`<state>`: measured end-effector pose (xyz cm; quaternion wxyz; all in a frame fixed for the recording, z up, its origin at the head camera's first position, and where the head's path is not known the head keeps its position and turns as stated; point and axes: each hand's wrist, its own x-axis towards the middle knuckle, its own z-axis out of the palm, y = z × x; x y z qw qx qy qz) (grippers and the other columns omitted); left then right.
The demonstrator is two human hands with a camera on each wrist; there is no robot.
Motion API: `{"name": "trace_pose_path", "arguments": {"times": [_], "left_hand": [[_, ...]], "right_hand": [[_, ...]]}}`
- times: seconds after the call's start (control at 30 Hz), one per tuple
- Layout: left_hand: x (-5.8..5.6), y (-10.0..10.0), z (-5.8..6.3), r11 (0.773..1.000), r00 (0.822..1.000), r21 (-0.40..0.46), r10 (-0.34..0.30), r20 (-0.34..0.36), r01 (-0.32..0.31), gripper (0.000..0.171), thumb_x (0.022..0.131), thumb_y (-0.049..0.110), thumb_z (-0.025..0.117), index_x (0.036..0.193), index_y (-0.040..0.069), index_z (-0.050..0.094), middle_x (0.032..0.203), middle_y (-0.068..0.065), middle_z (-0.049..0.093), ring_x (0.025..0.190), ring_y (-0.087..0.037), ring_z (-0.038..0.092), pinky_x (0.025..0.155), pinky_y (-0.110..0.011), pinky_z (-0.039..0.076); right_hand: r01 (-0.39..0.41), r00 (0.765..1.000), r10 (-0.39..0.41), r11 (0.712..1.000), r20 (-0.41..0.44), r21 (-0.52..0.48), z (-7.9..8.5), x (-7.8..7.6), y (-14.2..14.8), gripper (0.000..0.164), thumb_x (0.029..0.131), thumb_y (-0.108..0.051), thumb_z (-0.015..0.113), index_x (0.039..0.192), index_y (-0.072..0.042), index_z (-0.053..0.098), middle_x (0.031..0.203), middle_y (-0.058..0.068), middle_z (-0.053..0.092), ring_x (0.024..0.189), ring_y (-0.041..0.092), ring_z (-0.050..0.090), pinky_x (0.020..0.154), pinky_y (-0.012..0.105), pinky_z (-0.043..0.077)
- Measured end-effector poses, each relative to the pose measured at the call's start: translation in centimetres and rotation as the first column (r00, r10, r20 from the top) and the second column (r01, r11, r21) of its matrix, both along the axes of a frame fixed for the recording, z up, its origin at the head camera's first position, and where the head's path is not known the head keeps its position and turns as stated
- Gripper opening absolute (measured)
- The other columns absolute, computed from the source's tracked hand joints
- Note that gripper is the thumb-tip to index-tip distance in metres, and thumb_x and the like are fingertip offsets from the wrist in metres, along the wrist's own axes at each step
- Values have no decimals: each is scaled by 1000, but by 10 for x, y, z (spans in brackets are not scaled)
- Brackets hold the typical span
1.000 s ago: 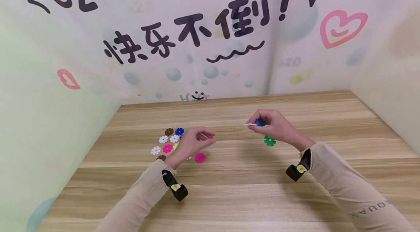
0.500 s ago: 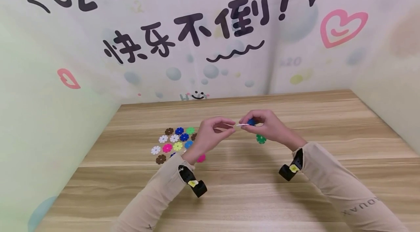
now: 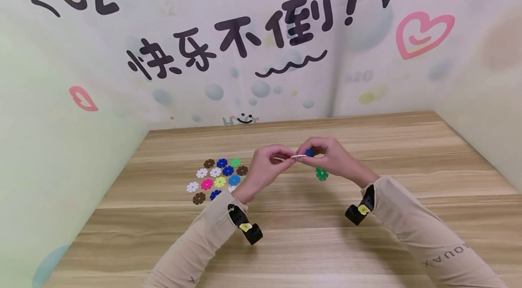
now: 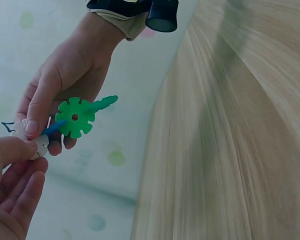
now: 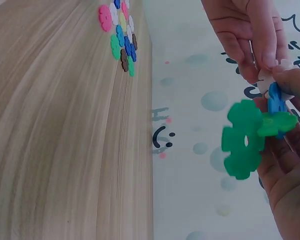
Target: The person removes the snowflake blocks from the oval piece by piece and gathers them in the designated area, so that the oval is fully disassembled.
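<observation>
Near the middle of the table, my left hand [image 3: 267,165] and right hand [image 3: 332,156] meet in the air. Both pinch a white notched snowflake disc [image 3: 299,156], held nearly flat between their fingertips. A blue snowflake disc [image 5: 275,97] slots into the white one, beside the right fingers. Joined beyond the blue one is a green disc [image 4: 75,118], and a darker green disc [image 5: 235,137] sits crosswise on its far side, hanging below my right hand. Fingers cover much of the white disc.
Loose snowflake discs lie flat in rows at the left of the table, among them a pink disc [image 3: 207,184], a yellow disc [image 3: 220,181] and a brown disc [image 3: 199,198]. My left forearm overlaps some of them. A printed cloth [image 3: 261,98] hangs behind the table.
My left hand has moved right, away from the loose discs, to the white disc and now pinches its edge. My right hand has shifted slightly left with the joined discs.
</observation>
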<state>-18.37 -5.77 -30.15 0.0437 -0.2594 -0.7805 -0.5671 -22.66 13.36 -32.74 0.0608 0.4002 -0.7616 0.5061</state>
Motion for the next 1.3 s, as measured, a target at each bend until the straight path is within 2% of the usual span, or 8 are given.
{"name": "trace_pose_path", "arguments": {"times": [0.17,0.33,0.5,0.63,0.83,1.1,1.2,1.3], "left_hand": [[-1,-2,-3,998,999,40,39,-7,-39,13,81,0,61,91,-8,64,89,-19,64,81,-29,62,70,-24,51],[-1,-5,-4,991,996,100,92,-4,-91,14,80,-1,61,91,-10,63,89,-20,63,82,-29,62,73,-26,51],[0,-6,-3,984,996,151,92,3,-91,14,80,-3,61,91,-12,62,90,-22,62,82,-29,61,74,-26,51],[0,-6,-3,983,999,177,39,4,-39,12,80,-7,60,90,-13,61,91,-25,61,83,-33,60,74,-27,51],[1,-5,-2,993,998,121,-4,-56,11,10,79,-9,60,88,-13,61,93,-23,60,89,-32,58,78,-33,50],[5,-1,5,999,988,41,-17,-153,24,7,78,-8,61,84,-10,64,89,-19,62,87,-28,58,78,-32,50],[-3,-2,-7,999,984,32,-17,-179,23,6,78,-5,63,82,-5,66,86,-14,63,83,-23,60,74,-28,51],[-10,-7,-16,999,987,20,-24,-162,28,6,78,0,64,83,-3,67,87,-12,64,81,-18,61,72,-26,51]], "right_hand": [[50,998,-50,998,28,30,2,1,1,15,78,-2,66,92,0,63,87,8,63,74,17,59,67,25,51],[107,988,-110,994,107,33,4,2,3,25,79,-5,65,102,3,58,88,9,62,77,15,59,70,25,51],[67,984,-67,998,165,6,3,2,3,20,83,-4,61,102,4,58,86,10,61,76,23,59,67,26,51],[19,985,-17,1000,174,-13,4,3,2,13,84,-1,58,95,5,57,83,11,59,71,24,57,63,24,50],[-33,982,34,999,187,-6,6,4,2,4,84,2,56,87,5,56,78,12,58,62,18,53,55,23,47],[-76,973,78,997,216,-21,6,3,3,3,85,2,54,85,5,55,77,9,58,63,16,53,58,23,48],[-100,961,107,994,254,-38,5,3,4,4,85,2,53,83,5,55,75,7,58,63,12,53,58,23,48],[-110,947,118,993,300,-42,4,1,7,6,85,-1,54,82,4,55,75,4,59,63,10,53,57,24,49]]}}
